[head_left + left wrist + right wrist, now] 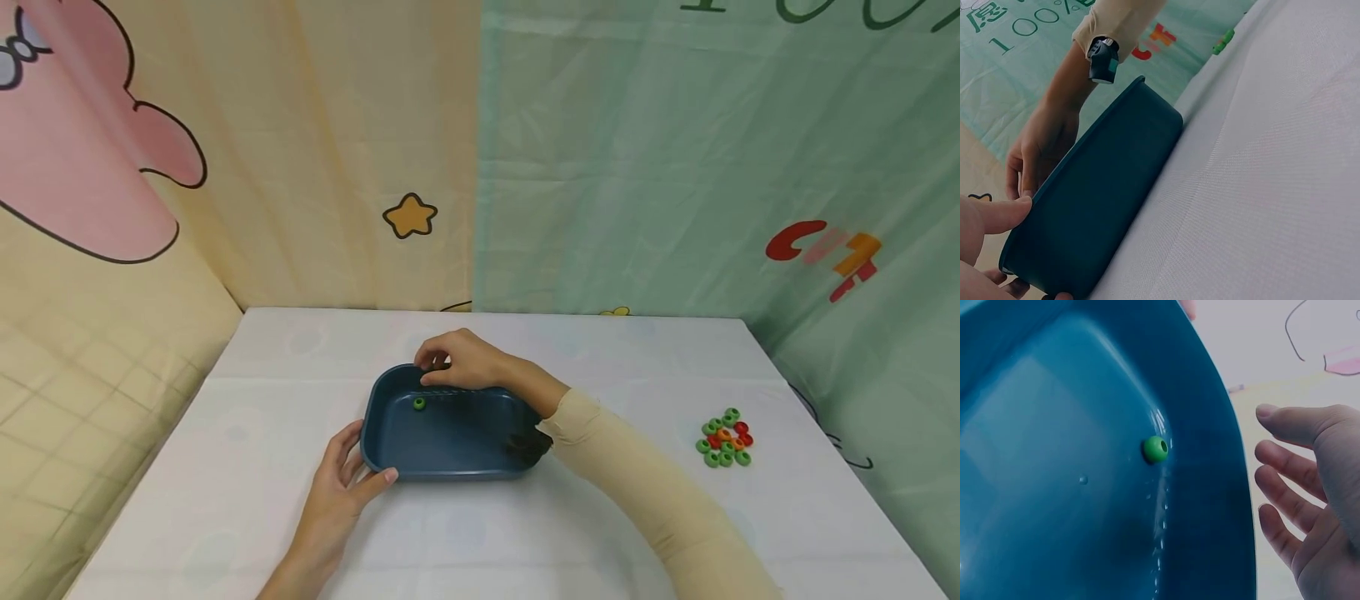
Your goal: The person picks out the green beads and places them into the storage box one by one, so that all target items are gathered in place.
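One green bead in the blue tray, both hands at its rim.

The green bead [418, 404] lies in the upper-left part of the dark blue tray [450, 467], centre of the head view. The right hand [463, 360] hovers over the far rim, fingers [1285, 465] loosely spread and empty; the left hand [341, 479] steadies the near-left corner, thumb on the rim. A pile of green, red and orange beads [725, 437] sits at the right of the counter [225, 500]. Judged: one bead is in; the next reach goes right.

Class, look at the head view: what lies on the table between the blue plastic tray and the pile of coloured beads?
Only the person's beige-sleeved right forearm crosses above; the white table there is otherwise bare.
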The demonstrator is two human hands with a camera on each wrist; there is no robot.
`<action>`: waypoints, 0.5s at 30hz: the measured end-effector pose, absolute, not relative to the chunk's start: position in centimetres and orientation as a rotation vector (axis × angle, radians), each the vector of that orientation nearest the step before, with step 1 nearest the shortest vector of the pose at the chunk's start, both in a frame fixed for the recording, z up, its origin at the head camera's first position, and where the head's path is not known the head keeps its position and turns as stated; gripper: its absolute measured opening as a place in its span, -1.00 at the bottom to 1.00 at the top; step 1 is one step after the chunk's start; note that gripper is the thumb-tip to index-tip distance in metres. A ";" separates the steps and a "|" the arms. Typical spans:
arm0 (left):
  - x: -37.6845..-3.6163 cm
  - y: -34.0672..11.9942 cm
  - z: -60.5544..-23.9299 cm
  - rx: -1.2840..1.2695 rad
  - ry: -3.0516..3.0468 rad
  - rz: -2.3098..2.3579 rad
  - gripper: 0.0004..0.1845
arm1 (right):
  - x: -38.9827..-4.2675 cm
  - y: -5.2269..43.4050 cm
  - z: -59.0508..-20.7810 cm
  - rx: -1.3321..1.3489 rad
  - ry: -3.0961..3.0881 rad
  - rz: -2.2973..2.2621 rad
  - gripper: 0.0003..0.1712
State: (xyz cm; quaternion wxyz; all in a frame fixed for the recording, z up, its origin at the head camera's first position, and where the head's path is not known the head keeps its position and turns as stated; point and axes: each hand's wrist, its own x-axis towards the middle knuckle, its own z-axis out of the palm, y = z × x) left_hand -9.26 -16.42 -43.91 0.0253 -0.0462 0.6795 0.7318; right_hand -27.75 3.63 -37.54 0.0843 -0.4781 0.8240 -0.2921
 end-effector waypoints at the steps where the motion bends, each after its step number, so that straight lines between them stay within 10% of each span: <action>1: -9.3 -16.4 -43.9 -0.145 2.102 2.258 -0.09 | -27.8 3.9 -37.7 -1.422 2.459 -0.878 -0.70; 15: -9.2 -16.3 -43.8 -0.147 2.083 2.264 -0.10 | -27.6 6.0 -38.1 -1.408 2.464 -0.950 -0.71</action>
